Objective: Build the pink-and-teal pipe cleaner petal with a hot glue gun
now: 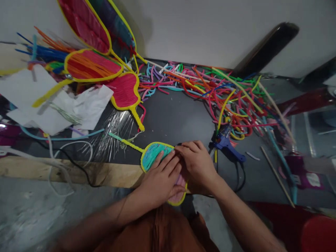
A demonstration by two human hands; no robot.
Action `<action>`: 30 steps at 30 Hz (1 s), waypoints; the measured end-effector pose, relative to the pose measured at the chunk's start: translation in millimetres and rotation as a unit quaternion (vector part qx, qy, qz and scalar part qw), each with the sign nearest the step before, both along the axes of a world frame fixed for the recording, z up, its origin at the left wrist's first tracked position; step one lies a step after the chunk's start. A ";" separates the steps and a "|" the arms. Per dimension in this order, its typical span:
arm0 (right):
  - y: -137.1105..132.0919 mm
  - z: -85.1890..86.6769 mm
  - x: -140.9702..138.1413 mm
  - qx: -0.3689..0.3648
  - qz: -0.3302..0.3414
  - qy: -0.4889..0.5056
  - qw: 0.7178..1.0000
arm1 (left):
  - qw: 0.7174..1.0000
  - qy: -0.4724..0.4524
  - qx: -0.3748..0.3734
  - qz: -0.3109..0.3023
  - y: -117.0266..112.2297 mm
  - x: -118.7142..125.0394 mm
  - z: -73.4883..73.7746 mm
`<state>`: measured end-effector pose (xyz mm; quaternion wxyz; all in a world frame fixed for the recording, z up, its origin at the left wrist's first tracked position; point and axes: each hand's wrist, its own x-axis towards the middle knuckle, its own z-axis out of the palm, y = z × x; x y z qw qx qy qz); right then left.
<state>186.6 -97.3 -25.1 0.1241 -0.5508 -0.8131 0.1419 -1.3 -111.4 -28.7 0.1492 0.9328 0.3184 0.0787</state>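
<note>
I have the left hand (160, 180) laid across a wing-shaped pipe-cleaner panel (153, 154), its fingers extended and slightly apart, pressing on the face rather than gripping. The panel sits at the near edge of the bench (178, 119), its turquoise lobe on the far left side and its pink lobe jutting past the near edge; a yellow border runs round it and a stem (131, 144) points away to the left. My right hand (201, 164) is at the panel's far right rim, fingers curled and narrow; they hide their own tips, so I can't tell whether they pinch the border.

Just right of that hand I see a blue glue gun (227, 144). Beyond it, loose pipe cleaners (225, 92) spread along the far side. To the far left, a pink panel (126, 91) with a yellow border lies near crumpled white paper (97, 105) and silver tinsel strands (115, 127).
</note>
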 end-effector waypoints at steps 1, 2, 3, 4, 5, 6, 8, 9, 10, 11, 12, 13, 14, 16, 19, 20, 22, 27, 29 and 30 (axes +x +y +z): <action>-1.2 4.3 5.2 0.025 -0.007 0.013 1.000 | 1.000 -0.011 0.009 -0.003 2.8 -3.9 2.5; -3.4 9.5 12.3 0.057 -0.031 0.022 0.998 | 1.000 -0.019 0.017 0.000 6.5 -8.3 5.3; -6.6 14.9 21.3 0.094 -0.070 0.024 0.993 | 0.999 -0.027 0.028 0.020 11.3 -12.7 8.3; -10.7 20.0 31.9 0.127 -0.112 0.019 0.985 | 0.997 -0.039 0.043 0.041 17.2 -16.6 11.5; -15.1 23.9 43.6 0.152 -0.151 0.007 0.977 | 0.996 -0.028 0.040 0.076 23.9 -19.5 14.7; -19.8 26.0 55.7 0.165 -0.188 -0.016 0.968 | 0.993 -0.022 0.039 0.105 31.5 -21.3 17.8; -27.9 23.5 77.8 0.146 -0.233 -0.068 0.959 | 0.994 -0.004 0.006 0.105 48.1 -20.6 23.3; -30.8 19.4 86.5 0.126 -0.237 -0.087 0.959 | 0.996 0.006 -0.015 0.091 56.6 -18.5 25.4; -32.6 14.0 93.1 0.107 -0.238 -0.094 0.961 | 0.996 0.022 -0.039 0.073 64.8 -15.8 27.2; -33.3 8.3 97.6 0.095 -0.237 -0.095 0.962 | 0.996 0.037 -0.058 0.058 72.6 -12.7 28.6; -32.9 3.1 100.1 0.088 -0.236 -0.093 0.963 | 0.995 0.051 -0.077 0.046 79.7 -9.8 29.6; -31.7 -1.1 101.2 0.086 -0.239 -0.089 0.963 | 0.993 0.064 -0.096 0.034 86.1 -7.3 30.2; -29.9 -3.8 101.4 0.086 -0.243 -0.087 0.962 | 0.991 0.073 -0.114 0.022 91.4 -5.6 30.4; -26.5 -4.5 101.3 0.078 -0.247 -0.092 0.961 | 0.986 0.080 -0.146 0.000 99.3 -4.5 30.0; -26.9 2.7 104.2 0.057 -0.258 -0.101 0.959 | 0.983 0.057 -0.174 -0.016 105.6 -7.3 26.9; -29.2 6.3 105.9 0.055 -0.266 -0.097 0.957 | 0.982 0.045 -0.181 -0.019 107.0 -8.7 25.4; -36.0 14.1 108.9 0.060 -0.294 -0.067 0.952 | 0.980 0.024 -0.194 -0.024 109.2 -11.2 22.5; -47.7 30.4 107.7 0.079 -0.420 0.064 0.902 | 0.980 0.005 -0.199 -0.030 111.2 -13.4 17.6; -46.0 33.7 107.6 0.074 -0.444 0.150 0.880 | 0.981 0.003 -0.195 -0.026 110.5 -13.7 16.2; -44.4 34.9 108.6 0.077 -0.446 0.179 0.874 | 0.981 0.001 -0.194 -0.026 110.2 -14.0 15.4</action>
